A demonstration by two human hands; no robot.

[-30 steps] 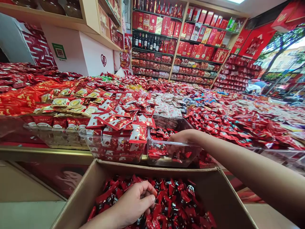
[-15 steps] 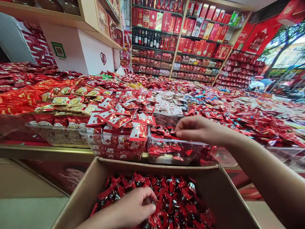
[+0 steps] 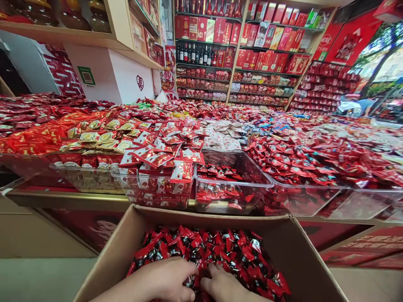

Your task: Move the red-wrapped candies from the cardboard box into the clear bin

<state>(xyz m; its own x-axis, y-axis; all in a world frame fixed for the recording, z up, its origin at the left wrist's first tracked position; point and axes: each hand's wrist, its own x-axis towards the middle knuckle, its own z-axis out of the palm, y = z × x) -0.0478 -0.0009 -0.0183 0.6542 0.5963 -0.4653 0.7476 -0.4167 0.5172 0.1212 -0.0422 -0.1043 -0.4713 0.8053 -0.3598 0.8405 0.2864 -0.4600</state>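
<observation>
A cardboard box (image 3: 292, 251) stands right in front of me, filled with small red-and-black wrapped candies (image 3: 220, 247). Both hands are down in it at the bottom edge of the view. My left hand (image 3: 163, 281) lies on the candies with its fingers curled into the pile. My right hand (image 3: 225, 285) rests beside it, fingers dug into the wrappers, its fingertips hidden. Behind the box sits a clear plastic bin (image 3: 252, 184) partly filled with the same red candies.
A long counter holds several clear bins and heaps of red, gold and white wrapped sweets (image 3: 157, 151). Shelves at the back (image 3: 236, 46) carry red gift boxes and bottles. A white block (image 3: 110, 75) stands at the left.
My right hand has left the clear bin and come down into the cardboard box beside my left hand. The view has tilted slightly.
</observation>
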